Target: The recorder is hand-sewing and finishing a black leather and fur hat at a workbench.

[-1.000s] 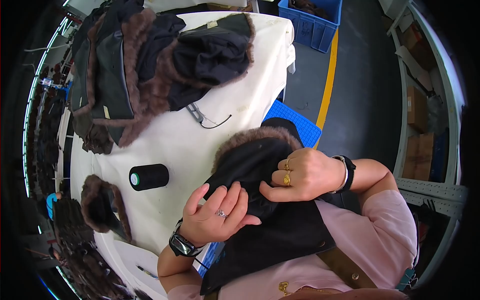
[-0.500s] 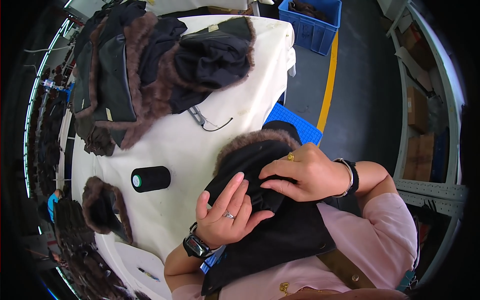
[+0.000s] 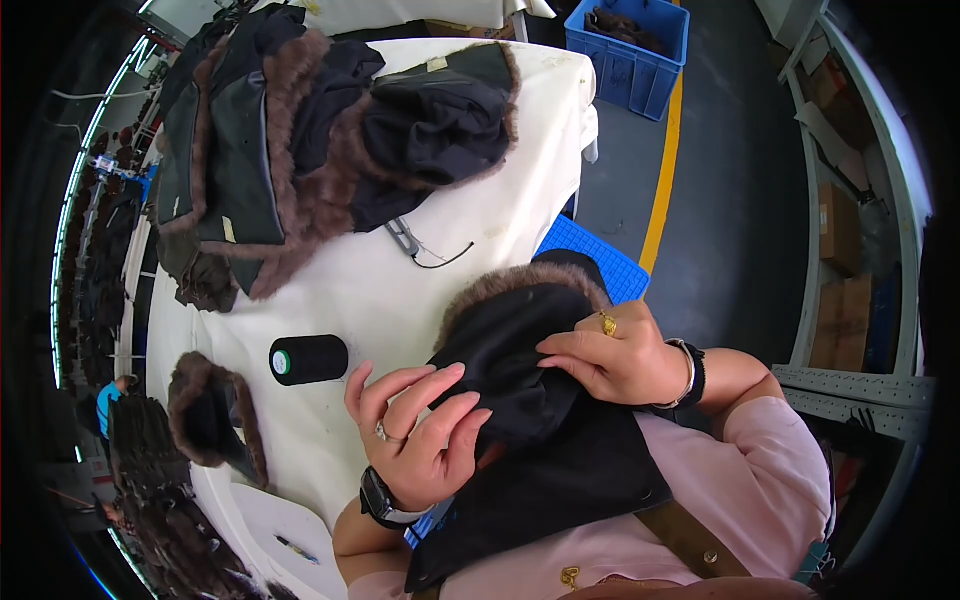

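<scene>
In front of me lies a dark fabric piece with a brown fur edge (image 3: 505, 335), black lining upward, resting partly on a black cloth (image 3: 560, 500) across my lap. My right hand (image 3: 625, 360) is over its right side, thumb and forefinger pinched together close to the lining; what is between the tips is too small to tell. At the left edge of the piece is my left hand (image 3: 420, 430), its fingers loosely bent and apart, with nothing visible in them. On the white-covered table (image 3: 400, 300) to the left lies a black thread spool (image 3: 310, 360).
Fur-trimmed dark garments (image 3: 280, 150) are piled at the far left of the table. Small snips (image 3: 404, 236) lie near them, and a fur-edged loop piece (image 3: 215, 415) at the near left. Beyond are a blue crate (image 3: 625, 55), a blue grid surface (image 3: 595, 260) and shelving (image 3: 850, 390) at right.
My left hand has shifted left, off the middle of the lining, and its fingers have bent. My right hand has moved slightly right, still pinched. The view has shifted a little.
</scene>
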Available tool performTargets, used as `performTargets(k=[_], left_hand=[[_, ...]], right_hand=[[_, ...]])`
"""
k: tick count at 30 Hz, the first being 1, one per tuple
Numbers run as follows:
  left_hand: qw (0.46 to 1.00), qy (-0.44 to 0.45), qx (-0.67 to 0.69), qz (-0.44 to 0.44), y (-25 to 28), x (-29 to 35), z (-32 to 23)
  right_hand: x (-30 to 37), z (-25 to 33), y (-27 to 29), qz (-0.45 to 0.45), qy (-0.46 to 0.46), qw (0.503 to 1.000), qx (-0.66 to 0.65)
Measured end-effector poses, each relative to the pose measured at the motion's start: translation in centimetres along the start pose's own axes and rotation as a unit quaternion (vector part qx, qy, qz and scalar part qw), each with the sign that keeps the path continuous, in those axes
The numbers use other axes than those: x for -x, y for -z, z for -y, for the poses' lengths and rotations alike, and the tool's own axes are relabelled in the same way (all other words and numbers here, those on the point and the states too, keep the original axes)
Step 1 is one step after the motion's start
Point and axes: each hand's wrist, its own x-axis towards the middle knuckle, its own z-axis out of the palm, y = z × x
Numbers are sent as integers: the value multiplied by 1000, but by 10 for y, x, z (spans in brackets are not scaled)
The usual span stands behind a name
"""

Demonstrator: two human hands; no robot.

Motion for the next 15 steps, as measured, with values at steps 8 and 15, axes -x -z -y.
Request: performTargets(k=[8,15], left_hand=[[978,48,122,161,-13,-18,1],[991,29,83,105,-25,4,6]], right_hand=[[18,-8,3,-72,-17,997,7],[30,-15,-1,-94,-24,995,-22]])
